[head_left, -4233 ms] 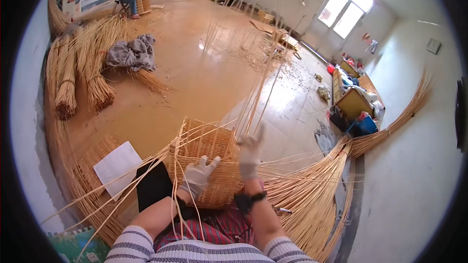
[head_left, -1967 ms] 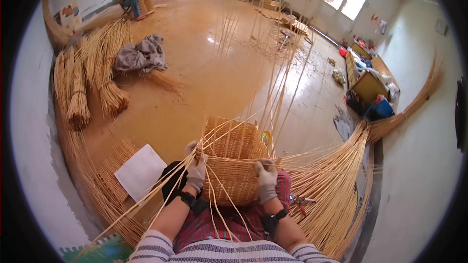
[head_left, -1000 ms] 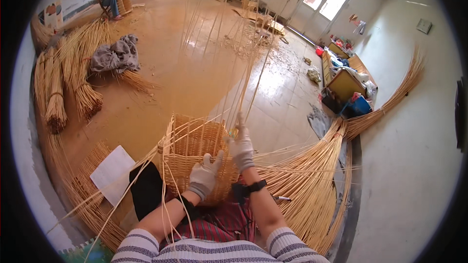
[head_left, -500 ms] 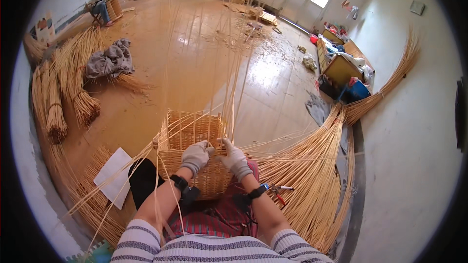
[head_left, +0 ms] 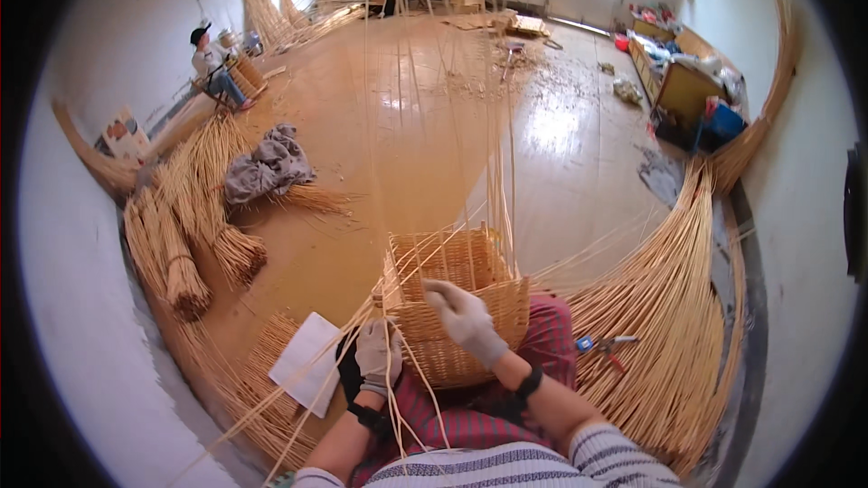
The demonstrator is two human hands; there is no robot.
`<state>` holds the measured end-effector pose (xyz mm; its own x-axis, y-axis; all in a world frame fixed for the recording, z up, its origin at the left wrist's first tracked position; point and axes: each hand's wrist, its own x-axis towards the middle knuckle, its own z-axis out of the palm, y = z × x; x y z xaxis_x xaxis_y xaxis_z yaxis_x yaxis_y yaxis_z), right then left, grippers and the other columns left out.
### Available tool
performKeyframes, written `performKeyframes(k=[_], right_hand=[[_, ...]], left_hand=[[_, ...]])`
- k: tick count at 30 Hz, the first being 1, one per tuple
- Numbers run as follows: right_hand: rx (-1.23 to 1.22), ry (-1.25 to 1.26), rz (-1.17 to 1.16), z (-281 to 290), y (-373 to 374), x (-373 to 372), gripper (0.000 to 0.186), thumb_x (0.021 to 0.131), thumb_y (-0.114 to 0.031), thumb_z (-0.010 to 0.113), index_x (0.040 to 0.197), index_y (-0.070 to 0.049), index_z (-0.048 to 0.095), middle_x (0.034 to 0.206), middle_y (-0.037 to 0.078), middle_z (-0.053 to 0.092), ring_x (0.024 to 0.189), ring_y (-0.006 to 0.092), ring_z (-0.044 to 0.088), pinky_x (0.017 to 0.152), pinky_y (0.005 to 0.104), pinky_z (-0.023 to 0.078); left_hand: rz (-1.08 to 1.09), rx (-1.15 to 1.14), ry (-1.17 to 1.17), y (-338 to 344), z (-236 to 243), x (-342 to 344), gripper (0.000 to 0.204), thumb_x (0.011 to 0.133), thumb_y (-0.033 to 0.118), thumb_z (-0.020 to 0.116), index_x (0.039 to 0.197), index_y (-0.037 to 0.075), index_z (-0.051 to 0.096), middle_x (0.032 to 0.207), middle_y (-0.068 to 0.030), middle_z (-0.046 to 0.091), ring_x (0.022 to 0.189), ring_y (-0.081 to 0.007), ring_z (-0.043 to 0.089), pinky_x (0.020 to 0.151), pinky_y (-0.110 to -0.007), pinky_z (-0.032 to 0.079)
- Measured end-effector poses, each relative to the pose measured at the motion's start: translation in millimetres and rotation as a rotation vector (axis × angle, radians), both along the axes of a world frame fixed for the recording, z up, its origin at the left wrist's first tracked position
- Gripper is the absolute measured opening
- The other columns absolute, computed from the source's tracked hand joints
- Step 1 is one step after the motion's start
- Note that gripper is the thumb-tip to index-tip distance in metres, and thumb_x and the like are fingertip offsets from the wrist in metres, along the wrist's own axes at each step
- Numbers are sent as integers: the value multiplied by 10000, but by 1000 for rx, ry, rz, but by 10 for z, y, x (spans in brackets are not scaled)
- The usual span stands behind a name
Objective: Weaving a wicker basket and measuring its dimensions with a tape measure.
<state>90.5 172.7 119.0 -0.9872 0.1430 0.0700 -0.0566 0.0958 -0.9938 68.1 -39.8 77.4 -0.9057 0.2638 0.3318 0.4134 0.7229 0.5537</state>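
Note:
A half-woven wicker basket with a squared mouth rests on my lap, its long upright stakes rising past the rim. At its near left corner my left hand, in a pale glove, closes round the basket's side; loose strands cross in front and partly hide its fingers. My right hand, also gloved, is over the near rim with its fingers stretched toward the left, and I see nothing in it. A bunch of loose weaving strands runs from the left corner down to the lower left.
Long wicker rods fan out on my right, with red-handled pliers on them. A white sheet, tied rod bundles and a grey cloth lie to the left. Farther off, a person sits beside another basket.
My left hand has moved from the near rim to the basket's left corner. My right hand has swung leftward over the rim. The whole view has shifted, putting the basket farther right.

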Motion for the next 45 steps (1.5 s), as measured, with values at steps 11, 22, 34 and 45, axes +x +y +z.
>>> performKeyframes(k=[11,22,34,45], right_hand=[[95,-549,-588,-689,-873,-1631,1006,884,-542,750,1592,23,313,1542,247,466,1435,377,454,1168,435,403],[-12,-21,-249,-159,-799,-1192,349,1050,-241,639,1322,-24,609,1092,111,723,1050,195,687,950,330,530],[-491,106,-92,-567,-284,-285,315,1108,-340,522,1047,-46,618,826,36,620,715,148,618,824,321,560],[-345,3,-345,-628,156,-40,131,1048,-91,615,1121,-40,711,1108,62,749,1030,129,692,914,300,582]], left_hand=[[66,-332,-262,-198,-216,-334,840,802,209,800,1528,213,378,1280,-173,654,1080,-400,679,885,-503,553],[119,-152,-511,-213,-457,-542,707,797,139,794,1403,191,434,1123,-156,693,1017,-397,695,856,-474,551],[-28,-281,-116,-277,-402,-427,577,851,295,758,1353,134,525,963,-178,704,878,-411,694,716,-490,548],[-136,547,-719,470,-192,-622,389,1057,193,545,1433,152,452,926,-82,639,559,-224,684,467,-394,545]])
